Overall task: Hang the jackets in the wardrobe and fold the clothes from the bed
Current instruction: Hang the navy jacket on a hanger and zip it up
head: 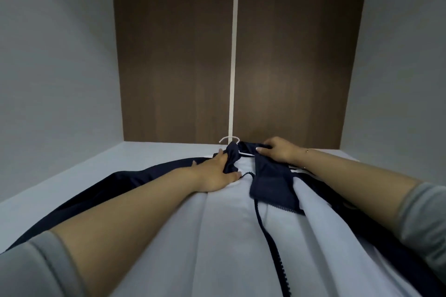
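The jacket (241, 236), navy with pale lining, hangs open inside the wardrobe (241, 55) on a white hanger (229, 139). Left hand (217, 171) grips the collar; right hand (275, 150) pinches the opposite collar edge. Hanging step in progress; next, seat both shoulders evenly.

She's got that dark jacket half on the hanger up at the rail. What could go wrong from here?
The jacket hangs open, and each hand grips only fabric near the collar: left hand, right hand. If either shoulder is not seated on the white hanger, the jacket may slide off once released. The loose zipper edge might also snag as she adjusts it.
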{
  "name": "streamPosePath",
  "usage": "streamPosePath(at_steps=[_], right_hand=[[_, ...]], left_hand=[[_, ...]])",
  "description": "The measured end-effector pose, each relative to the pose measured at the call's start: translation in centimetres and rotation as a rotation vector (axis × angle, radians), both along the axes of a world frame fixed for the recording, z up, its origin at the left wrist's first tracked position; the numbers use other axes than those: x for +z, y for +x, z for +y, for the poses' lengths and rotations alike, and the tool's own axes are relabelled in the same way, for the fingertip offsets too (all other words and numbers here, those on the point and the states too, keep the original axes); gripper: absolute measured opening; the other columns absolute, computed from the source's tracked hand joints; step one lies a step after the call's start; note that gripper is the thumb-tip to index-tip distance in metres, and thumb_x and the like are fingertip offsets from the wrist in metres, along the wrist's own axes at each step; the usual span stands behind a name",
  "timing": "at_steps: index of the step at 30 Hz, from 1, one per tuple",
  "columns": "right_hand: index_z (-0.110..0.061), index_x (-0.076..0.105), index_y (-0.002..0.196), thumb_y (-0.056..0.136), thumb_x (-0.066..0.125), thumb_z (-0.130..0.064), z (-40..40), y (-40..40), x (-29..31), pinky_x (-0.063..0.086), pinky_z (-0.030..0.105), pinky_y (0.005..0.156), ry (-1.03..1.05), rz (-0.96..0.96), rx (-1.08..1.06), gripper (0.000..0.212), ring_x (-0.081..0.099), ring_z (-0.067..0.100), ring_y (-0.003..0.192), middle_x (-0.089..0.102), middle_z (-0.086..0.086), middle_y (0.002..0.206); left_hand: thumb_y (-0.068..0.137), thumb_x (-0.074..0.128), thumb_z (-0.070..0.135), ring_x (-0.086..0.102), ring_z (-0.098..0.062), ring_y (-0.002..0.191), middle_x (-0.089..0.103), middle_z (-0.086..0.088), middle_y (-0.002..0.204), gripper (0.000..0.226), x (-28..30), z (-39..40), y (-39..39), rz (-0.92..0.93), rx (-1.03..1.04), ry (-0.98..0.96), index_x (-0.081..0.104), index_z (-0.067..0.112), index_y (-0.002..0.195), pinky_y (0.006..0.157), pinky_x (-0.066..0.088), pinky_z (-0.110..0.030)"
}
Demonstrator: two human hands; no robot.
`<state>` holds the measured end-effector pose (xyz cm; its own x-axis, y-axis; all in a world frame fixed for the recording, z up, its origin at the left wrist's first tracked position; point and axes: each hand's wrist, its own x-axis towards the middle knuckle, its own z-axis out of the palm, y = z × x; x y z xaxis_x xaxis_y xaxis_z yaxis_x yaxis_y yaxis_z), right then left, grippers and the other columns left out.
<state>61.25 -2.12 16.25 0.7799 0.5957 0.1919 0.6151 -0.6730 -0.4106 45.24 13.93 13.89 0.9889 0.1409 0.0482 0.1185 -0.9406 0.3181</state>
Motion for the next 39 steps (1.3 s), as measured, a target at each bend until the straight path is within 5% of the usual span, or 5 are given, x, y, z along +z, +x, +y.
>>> streamPosePath(at_steps=[8,23,29,33,39], right_hand=[[-0.008,0.034,0.149,0.101,0.049,-0.033,-2.2,-5.5,3.2,0.033,0.029,0.108,-0.437,-0.162,0.073,0.056,0.042,0.027,0.134,0.039,0.012,0.15],[-0.016,0.06,0.122,0.1,0.043,-0.044,-11.4,-27.3,-1.5,0.037,0.041,0.109,-0.322,-0.098,0.048,0.039,0.054,0.02,0.124,0.063,-0.004,0.127],[-0.018,0.051,0.141,0.105,0.034,-0.041,-11.0,-29.6,-3.1,0.024,0.043,0.116,-0.3,-0.195,-0.128,0.047,0.03,0.024,0.143,0.042,0.004,0.151],[-0.015,0.073,0.093,0.092,0.06,-0.027,-10.9,-31.5,-3.5,0.042,0.035,0.086,-0.06,-0.545,-0.263,0.018,0.051,0.027,0.107,0.052,0.003,0.098],[-0.01,0.07,0.092,0.099,0.044,-0.033,-11.3,-33.9,-6.0,0.038,0.033,0.084,-0.015,-0.479,-0.263,0.035,0.052,0.027,0.103,0.058,0.007,0.105]], left_hand=[[0.098,0.032,0.06,0.029,-0.029,0.143,0.024,-0.012,0.159,0.078,1.2,-1.4,-1.8,0.051,0.065,0.068,0.015,0.007,0.153,0.116,0.024,-0.04],[0.098,0.05,0.038,0.041,-0.011,0.134,0.049,0.008,0.144,0.037,0.0,-8.2,-24.3,-0.27,-0.155,-0.019,0.058,0.025,0.132,0.103,0.031,-0.021],[0.092,0.06,0.018,0.057,0.007,0.095,0.067,0.019,0.102,0.016,-5.1,-11.5,-33.3,-0.638,-0.229,-0.509,0.073,0.027,0.097,0.078,0.039,-0.001],[0.091,0.063,0.014,0.067,-0.002,0.075,0.074,0.01,0.083,0.014,-12.2,-12.6,-35.0,-0.22,-0.056,-0.913,0.074,0.022,0.089,0.069,0.05,-0.012],[0.084,0.072,0.008,0.07,-0.016,0.084,0.076,-0.005,0.097,0.026,-23.9,-14.3,-34.2,0.148,0.407,-1.755,0.067,0.009,0.109,0.071,0.054,-0.027]])
